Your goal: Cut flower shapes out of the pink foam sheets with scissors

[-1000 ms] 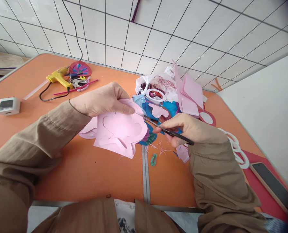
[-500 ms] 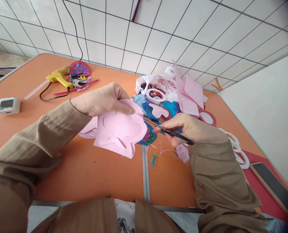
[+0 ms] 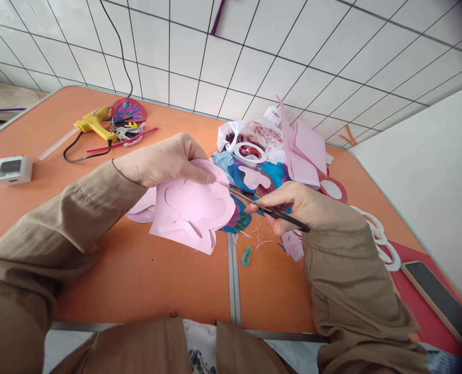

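Observation:
My left hand (image 3: 176,161) pinches the upper edge of a pink paper sheet (image 3: 194,208), whose edge is cut in a wavy, rounded outline with slits in it. In my right hand (image 3: 289,205) is a pair of scissors (image 3: 283,215) with black handles. The blades point left and meet the paper's right edge, close to my left thumb. Another pink paper piece (image 3: 141,208) shows partly behind the sheet. Under the blades lie thin pink paper scraps (image 3: 259,239) and a small green clip (image 3: 246,256).
A yellow glue gun (image 3: 94,124) with its cord, keys (image 3: 125,132) and a white box (image 3: 14,170) stand at the left. Behind my hands are a plastic bag (image 3: 272,137), a pink cut-out (image 3: 254,178) and folded pink paper (image 3: 311,148). White rings (image 3: 390,257) and a phone (image 3: 435,296) lie right.
Almost nothing differs. The pink paper has shifted very slightly at its lower edge; both hands and the scissors stay in nearly the same place.

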A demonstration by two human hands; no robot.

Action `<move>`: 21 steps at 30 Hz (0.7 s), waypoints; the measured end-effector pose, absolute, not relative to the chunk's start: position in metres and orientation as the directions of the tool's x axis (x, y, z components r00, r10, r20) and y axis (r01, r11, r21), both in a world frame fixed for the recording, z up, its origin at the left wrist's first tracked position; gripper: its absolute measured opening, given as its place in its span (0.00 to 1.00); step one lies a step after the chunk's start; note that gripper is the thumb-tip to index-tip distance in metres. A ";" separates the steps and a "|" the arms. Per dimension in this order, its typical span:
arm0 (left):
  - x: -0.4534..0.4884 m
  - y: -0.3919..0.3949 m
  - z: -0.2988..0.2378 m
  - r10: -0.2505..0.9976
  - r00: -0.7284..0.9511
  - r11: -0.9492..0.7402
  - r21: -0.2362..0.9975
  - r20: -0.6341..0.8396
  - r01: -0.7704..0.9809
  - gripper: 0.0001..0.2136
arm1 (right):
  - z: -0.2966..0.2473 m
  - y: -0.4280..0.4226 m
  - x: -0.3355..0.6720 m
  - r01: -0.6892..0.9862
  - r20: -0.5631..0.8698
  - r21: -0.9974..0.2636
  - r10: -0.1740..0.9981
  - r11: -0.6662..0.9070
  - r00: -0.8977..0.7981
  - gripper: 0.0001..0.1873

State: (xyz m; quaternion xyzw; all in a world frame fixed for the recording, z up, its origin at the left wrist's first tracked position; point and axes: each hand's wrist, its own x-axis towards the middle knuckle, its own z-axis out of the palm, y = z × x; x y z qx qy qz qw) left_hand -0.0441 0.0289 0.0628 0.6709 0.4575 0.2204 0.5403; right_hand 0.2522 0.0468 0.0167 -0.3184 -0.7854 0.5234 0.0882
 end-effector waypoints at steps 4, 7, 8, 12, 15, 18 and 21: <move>-0.045 0.030 0.061 0.849 0.484 0.030 0.935 -0.210 0.352 0.09 | 0.017 0.048 0.252 0.418 -0.199 -0.867 0.581 0.271 -0.789 0.37; -0.045 0.031 0.060 0.840 0.496 0.056 0.945 -0.219 0.322 0.08 | 0.021 0.047 0.251 0.441 -0.210 -0.849 0.582 0.290 -0.786 0.37; -0.045 0.031 0.060 0.841 0.494 0.062 0.946 -0.222 0.319 0.07 | 0.022 0.047 0.251 0.450 -0.213 -0.844 0.587 0.292 -0.781 0.37; -0.045 0.031 0.059 0.850 0.469 0.079 0.939 -0.239 0.334 0.05 | 0.027 0.043 0.247 0.471 -0.218 -0.831 0.605 0.297 -0.766 0.37; -0.045 0.031 0.059 0.853 0.467 0.072 0.939 -0.232 0.336 0.04 | 0.029 0.041 0.246 0.488 -0.217 -0.813 0.613 0.317 -0.760 0.36; -0.046 0.032 0.059 0.850 0.480 0.057 0.944 -0.217 0.326 0.05 | 0.031 0.041 0.245 0.509 -0.224 -0.797 0.623 0.327 -0.750 0.35; -0.046 0.032 0.060 0.845 0.490 0.057 0.946 -0.216 0.320 0.07 | 0.031 0.041 0.244 0.520 -0.235 -0.794 0.629 0.315 -0.741 0.35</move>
